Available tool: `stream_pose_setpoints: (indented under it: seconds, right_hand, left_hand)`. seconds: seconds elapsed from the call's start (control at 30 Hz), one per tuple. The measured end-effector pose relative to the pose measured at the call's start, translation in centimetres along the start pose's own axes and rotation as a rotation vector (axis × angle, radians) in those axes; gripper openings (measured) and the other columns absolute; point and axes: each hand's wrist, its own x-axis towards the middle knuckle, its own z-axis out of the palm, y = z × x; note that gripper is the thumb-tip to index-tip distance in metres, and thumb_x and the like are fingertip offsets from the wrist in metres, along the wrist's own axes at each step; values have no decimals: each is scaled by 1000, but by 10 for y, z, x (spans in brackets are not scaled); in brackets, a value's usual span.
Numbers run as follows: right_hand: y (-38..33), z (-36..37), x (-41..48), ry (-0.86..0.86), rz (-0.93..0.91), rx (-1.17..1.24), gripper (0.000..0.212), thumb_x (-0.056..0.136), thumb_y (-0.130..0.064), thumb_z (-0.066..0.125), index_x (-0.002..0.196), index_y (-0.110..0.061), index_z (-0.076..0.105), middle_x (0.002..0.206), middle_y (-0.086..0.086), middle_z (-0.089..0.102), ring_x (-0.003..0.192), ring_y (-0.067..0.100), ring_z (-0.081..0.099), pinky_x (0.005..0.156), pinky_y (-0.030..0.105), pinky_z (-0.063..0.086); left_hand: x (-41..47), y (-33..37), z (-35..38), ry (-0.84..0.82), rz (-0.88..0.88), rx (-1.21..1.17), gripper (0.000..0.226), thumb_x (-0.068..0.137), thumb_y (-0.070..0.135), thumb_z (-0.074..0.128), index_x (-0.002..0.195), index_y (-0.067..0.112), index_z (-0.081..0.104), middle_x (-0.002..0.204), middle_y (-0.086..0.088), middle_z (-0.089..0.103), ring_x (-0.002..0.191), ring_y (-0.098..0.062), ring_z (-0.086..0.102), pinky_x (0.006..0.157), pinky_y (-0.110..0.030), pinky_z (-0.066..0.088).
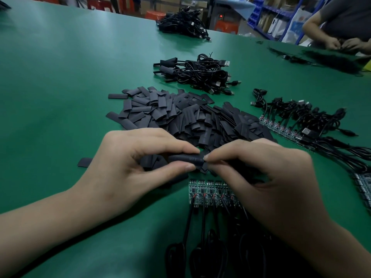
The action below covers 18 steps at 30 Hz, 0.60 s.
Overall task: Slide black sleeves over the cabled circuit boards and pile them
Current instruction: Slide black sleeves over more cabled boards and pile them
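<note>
At frame centre the left hand pinches a black sleeve between thumb and forefinger; the right hand pinches its other end; sleeve heap behind; boards just below; finished pile above centre on the table.

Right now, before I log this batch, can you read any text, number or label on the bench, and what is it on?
Nothing is legible.
held sleeve, pinched between left hand and right hand: faint pale print, too blurred to read.
sleeve in the pile: faint print, too small to read.
red lit display at the back: blurred, unreadable.
circuit boards: no readable marking.
</note>
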Motion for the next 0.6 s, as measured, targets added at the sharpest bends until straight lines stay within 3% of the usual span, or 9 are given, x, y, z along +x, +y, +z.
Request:
stream_pose_setpoints:
  seconds: [0.07,0.2,0.3,0.4,0.6]
  right_hand:
    - [-6,1,0,26,99,108,7,97,-43,64,102,-40,67,86,-24,69,78,6,69,72,35,57]
    - [-11,-8,4,69,120,108,13,86,-32,76,98,-30,72,81,-27,71,82,-10,69,73,12,53]
    - [-14,-10,4,39,144,96,5,86,-26,79,89,-28,76,76,-25,71,75,-5,69,65,21,54]
    - [-18,-8,4,42,145,42,2,85,-32,76,87,-31,76,75,-23,71,68,4,68,59,32,53]
    - [-19,-4,3,94,129,9,6,85,-34,76,88,-30,77,77,-21,72,69,7,68,60,34,55]
  left_hand:
    - [0,0,0,1,-2,7,20,87,33,76,104,22,76,93,14,72,84,-4,69,78,-12,47]
    - [0,0,-1,51,-13,5,20,84,30,74,103,25,75,91,12,73,82,-7,69,76,-16,48]
    - [0,1,-1,58,-12,13,20,84,30,74,104,28,74,91,12,72,83,-7,69,77,-16,48]
    - [0,1,0,58,-2,16,20,84,29,74,104,30,72,92,13,70,84,-6,68,78,-14,47]
    - [1,0,1,141,-80,84,26,82,35,76,107,30,76,97,7,63,85,-13,63,80,-12,44]
